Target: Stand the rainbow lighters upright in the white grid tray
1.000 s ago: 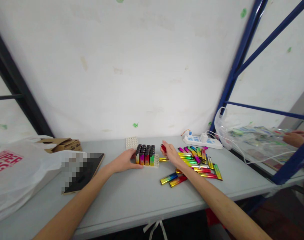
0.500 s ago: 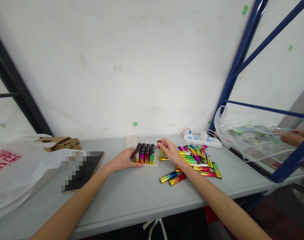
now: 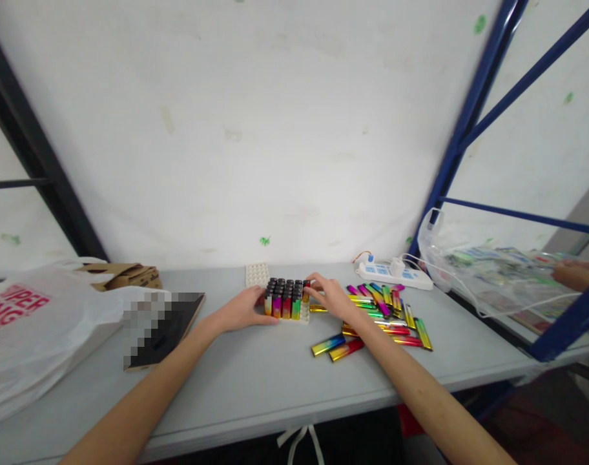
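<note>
The left hand (image 3: 245,308) is spread fairly wide, cupped against the left side of the standing lighters (image 3: 287,306), its thumb reaching round their front corner. The right hand (image 3: 329,295) is narrow, its fingertips pinching one lighter (image 3: 307,292), red and gold, held upright at the right end of the rows. Whether its base is fully seated cannot be told. The standing lighters are between the two hands, black tops up, in a white tray (image 3: 305,314) whose bare cells show just left of the right hand.

A second tray (image 3: 256,275) lies behind the left hand's fingers. Loose lighters (image 3: 384,308) lie in a heap right of the right hand, some under its forearm; two are nearer the person than that hand. A power strip (image 3: 396,274) lies behind the heap, to the right hand's right. Left of the left hand are a black panel (image 3: 171,329), a white bag (image 3: 57,336) and cardboard (image 3: 130,278). Far right of the right hand is another person's hand (image 3: 578,276), near a clear bag (image 3: 433,248).
</note>
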